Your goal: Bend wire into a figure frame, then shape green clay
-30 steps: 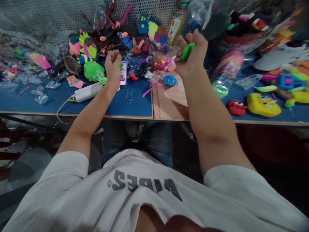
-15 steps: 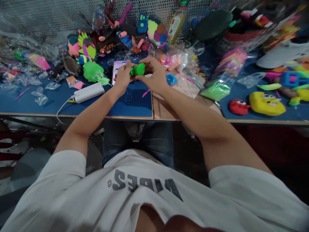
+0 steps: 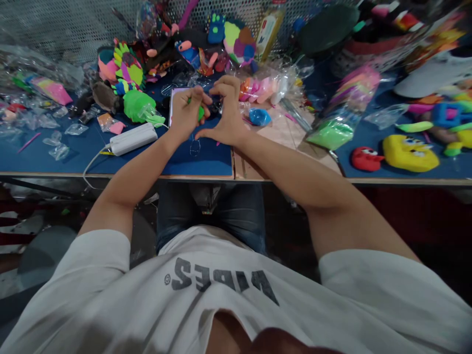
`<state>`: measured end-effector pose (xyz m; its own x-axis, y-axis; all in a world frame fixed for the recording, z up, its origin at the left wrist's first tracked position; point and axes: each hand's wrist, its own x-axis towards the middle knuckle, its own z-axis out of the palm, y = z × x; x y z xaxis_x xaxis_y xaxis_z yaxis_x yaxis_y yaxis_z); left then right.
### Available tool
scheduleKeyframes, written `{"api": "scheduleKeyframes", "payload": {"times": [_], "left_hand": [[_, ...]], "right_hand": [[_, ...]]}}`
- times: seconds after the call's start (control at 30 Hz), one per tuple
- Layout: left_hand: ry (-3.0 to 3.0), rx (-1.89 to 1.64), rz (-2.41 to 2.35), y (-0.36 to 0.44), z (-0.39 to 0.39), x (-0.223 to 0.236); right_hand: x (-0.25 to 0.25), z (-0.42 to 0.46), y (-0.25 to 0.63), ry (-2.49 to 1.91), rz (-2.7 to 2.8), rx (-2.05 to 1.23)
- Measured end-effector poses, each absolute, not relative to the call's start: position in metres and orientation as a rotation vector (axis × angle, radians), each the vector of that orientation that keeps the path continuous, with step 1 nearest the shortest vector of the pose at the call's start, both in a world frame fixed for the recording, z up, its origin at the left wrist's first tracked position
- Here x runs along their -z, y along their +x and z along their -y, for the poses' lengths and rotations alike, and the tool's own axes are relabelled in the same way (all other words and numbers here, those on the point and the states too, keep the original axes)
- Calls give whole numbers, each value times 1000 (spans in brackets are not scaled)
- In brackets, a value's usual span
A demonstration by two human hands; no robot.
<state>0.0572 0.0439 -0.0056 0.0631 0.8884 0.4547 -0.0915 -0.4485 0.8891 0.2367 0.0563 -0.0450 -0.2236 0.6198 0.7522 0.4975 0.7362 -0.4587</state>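
Note:
My left hand (image 3: 183,112) is closed around a lump of bright green modelling clay (image 3: 201,113); only part of the lump shows between the fingers. To its right, my right hand (image 3: 229,112) is curved in a C shape, thumb and fingers apart, with nothing in it. A phone (image 3: 172,104) with a lit screen lies behind and beside the left hand. Left of it, a bag of green clay (image 3: 137,106) sits on the blue table. A blue piece (image 3: 259,117) in clear wrap lies just right of my right hand.
A white power strip (image 3: 133,139) with a cable lies at front left. On the right are a red clay figure (image 3: 366,159), a yellow clay figure (image 3: 410,153) and a bag of coloured clay (image 3: 344,110). An oil-coloured bottle (image 3: 270,32) and clay models stand at the back.
My right hand has come off the green clay and opened. The clay is now inside my left hand, whose fingers have turned and closed around it.

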Motion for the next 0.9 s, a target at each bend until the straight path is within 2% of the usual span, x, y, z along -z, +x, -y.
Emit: {"api": "scheduleKeyframes", "payload": {"times": [0.17,0.37,0.5,0.6,0.7,0.8,0.9], "left_hand": [[1403,-1714,-875,53,-45,-5],[1137,-1569,-918,33,-33,-18],[1268,-1552,-755,1,-26,-13],[1412,-1486,-778,-16,-9,-9],[1576,-1225,-834,-18,14,-9],[1546,-1111,-765,-9,33,-10],[1534,-970,-672,-1,48,-6]], "right_hand": [[41,-50,238,-696,2061,-276],[27,-34,243,-837,1779,-386],[22,-27,243,-880,1547,-604],[25,-12,238,-833,1652,-628],[27,8,232,-722,1882,-659],[27,20,228,-634,1995,-527],[28,25,226,-460,2067,-177]]}}
